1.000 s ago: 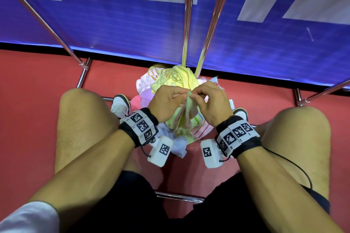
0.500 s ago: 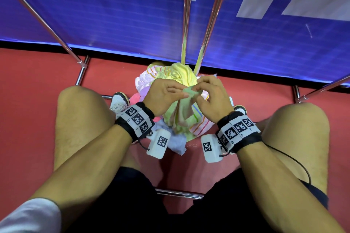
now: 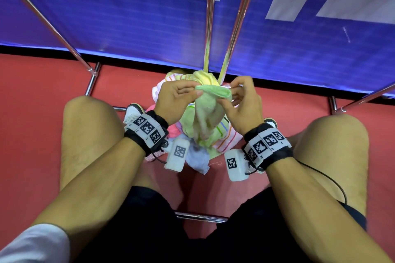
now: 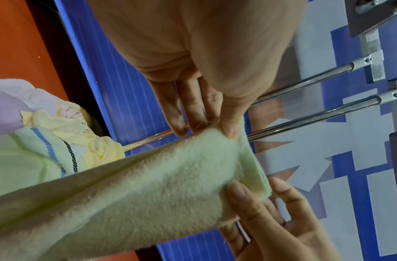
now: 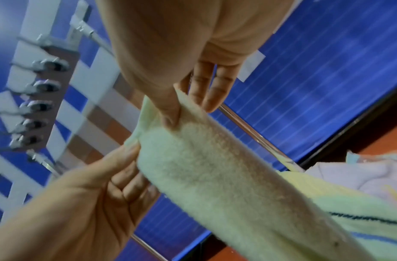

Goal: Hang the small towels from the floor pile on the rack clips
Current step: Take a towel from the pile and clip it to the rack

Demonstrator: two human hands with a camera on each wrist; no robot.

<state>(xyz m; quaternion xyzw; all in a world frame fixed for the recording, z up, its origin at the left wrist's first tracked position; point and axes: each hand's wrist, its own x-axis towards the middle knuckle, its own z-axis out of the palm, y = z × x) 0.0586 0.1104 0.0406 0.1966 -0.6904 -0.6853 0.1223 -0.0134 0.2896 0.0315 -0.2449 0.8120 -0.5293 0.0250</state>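
Above the floor pile [image 3: 205,134], both hands' grips pinch the unlabelled green towel's [image 3: 211,100] hem.

A second ago the left hand [image 3: 177,100] and right hand [image 3: 242,102] met knuckle to knuckle, pinching one bunched point of the pale green towel [image 3: 205,117] low over the towel pile [image 3: 224,143]. Now both hands sit higher above the pile and have drawn apart, each pinching a corner, so the towel's top hem stretches flat between them while the rest hangs toward the pile.
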